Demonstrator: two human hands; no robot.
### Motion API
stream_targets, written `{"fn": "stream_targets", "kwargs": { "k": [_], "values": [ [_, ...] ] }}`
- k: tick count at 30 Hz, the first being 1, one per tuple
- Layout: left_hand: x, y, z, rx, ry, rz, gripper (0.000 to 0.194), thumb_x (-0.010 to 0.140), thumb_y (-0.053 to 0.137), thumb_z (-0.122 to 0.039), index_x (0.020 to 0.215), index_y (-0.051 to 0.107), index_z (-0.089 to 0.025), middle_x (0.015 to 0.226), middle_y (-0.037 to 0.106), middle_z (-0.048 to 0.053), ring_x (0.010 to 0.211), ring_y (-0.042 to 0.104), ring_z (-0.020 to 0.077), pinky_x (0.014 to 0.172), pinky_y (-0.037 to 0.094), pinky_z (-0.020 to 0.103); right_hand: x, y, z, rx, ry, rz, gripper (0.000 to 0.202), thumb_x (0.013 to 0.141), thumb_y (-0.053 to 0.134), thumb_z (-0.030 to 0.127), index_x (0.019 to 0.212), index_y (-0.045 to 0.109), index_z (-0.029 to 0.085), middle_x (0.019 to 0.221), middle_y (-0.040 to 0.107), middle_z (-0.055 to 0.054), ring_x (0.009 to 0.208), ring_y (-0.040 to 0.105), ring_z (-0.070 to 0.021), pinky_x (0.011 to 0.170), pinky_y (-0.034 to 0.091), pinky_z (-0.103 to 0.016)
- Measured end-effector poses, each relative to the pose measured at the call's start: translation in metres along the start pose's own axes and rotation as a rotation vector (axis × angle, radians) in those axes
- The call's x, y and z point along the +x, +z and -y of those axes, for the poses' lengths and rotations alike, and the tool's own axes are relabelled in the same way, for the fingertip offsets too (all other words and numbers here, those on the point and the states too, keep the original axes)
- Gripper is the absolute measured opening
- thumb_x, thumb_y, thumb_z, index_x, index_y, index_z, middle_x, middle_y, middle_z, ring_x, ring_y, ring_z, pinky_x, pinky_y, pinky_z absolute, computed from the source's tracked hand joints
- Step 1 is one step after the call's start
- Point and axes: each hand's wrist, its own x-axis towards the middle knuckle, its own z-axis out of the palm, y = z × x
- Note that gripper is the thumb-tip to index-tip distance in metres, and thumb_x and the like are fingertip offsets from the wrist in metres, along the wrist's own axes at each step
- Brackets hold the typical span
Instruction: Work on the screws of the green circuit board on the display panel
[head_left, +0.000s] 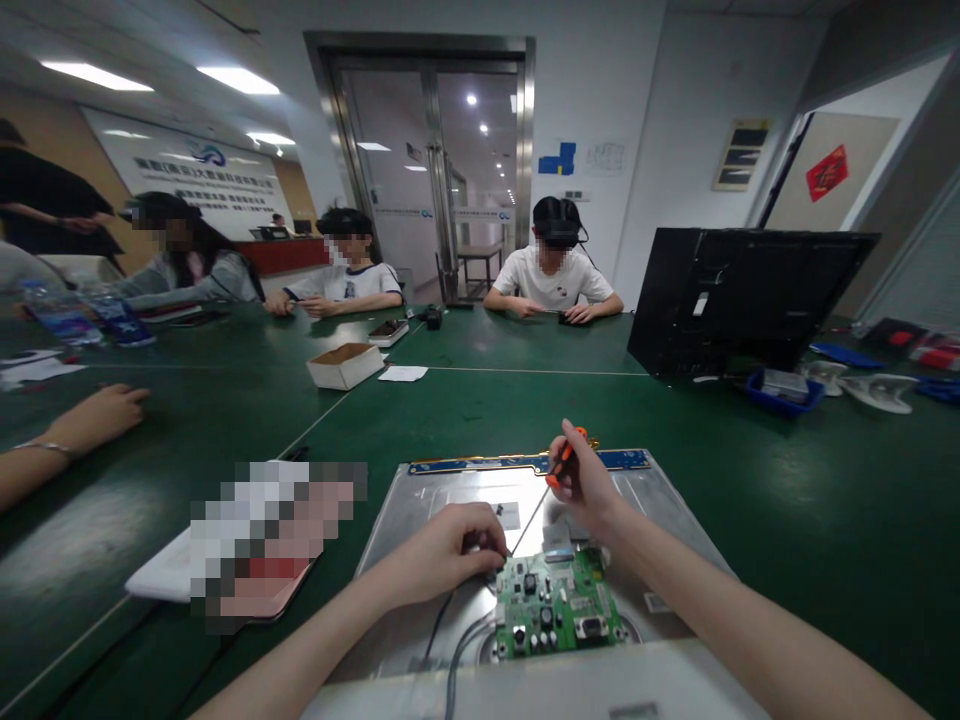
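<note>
With your right hand (589,487) gripping the screwdriver (566,457) toward a corner of the circuit board (559,603) on the metal panel (409,512), pressing at that slant could make it slip into your left hand (456,545), whose grasp I can't make out.

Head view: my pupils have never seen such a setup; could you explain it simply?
There is no robot here: a camera worn on a person's head looks forward and down at their two bare hands. The right hand holds an orange-and-black screwdriver, slanting down towards a corner of a green circuit board. The left hand is at that corner, near the tip. The board sits on a silvery metal panel on a green table. Farther off are a small box and a large black casing.
</note>
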Motion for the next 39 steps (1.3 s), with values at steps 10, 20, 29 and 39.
{"fn": "stream_targets", "kwargs": {
  "k": [10, 20, 29, 39],
  "values": [
    [0.0, 0.0, -0.002, -0.03, -0.027, -0.01, 0.006, 0.081, 0.068, -0.021, 0.08, 0.072, -0.017, 0.073, 0.06, -0.001, 0.068, 0.051, 0.0156, 0.064, 0.038, 0.025, -0.03, 0.026, 0.05, -0.227, -0.33, 0.153, 0.029, 0.058, 0.095, 0.027, 0.074, 0.072, 0.019, 0.065, 0.064, 0.003, 0.057, 0.054, -0.0105, 0.05, 0.041, -0.021],
    [0.0, 0.006, 0.007, -0.092, -0.039, -0.033, 0.004, 0.077, 0.068, -0.021, 0.077, 0.068, -0.017, 0.072, 0.061, -0.002, 0.071, 0.055, 0.017, 0.065, 0.041, 0.025, -0.058, 0.066, 0.068, -0.927, -0.98, 0.26, 0.022, 0.082, 0.076, 0.005, 0.096, 0.074, 0.022, 0.096, 0.073, -0.002, 0.083, 0.069, -0.0158, 0.071, 0.05, -0.026],
    [-0.001, 0.006, 0.012, -0.102, -0.047, -0.012, 0.012, 0.079, 0.069, -0.024, 0.089, 0.071, -0.018, 0.081, 0.066, 0.0, 0.077, 0.061, 0.0194, 0.07, 0.047, 0.027, -0.066, 0.045, 0.075, -1.068, -1.024, 0.422, 0.051, 0.091, 0.068, 0.015, 0.134, 0.043, 0.022, 0.089, 0.073, 0.002, 0.053, 0.055, -0.009, 0.054, 0.038, -0.022],
    [-0.001, 0.0, 0.002, -0.027, 0.065, -0.029, 0.008, 0.079, 0.068, -0.017, 0.084, 0.074, -0.02, 0.096, 0.067, 0.002, 0.082, 0.058, 0.0187, 0.077, 0.048, 0.029, -0.061, 0.032, 0.065, -1.24, -1.023, 0.544, 0.037, 0.091, 0.064, 0.018, 0.123, 0.047, 0.023, 0.091, 0.076, 0.001, 0.054, 0.056, -0.0103, 0.056, 0.034, -0.026]
  ]
}}
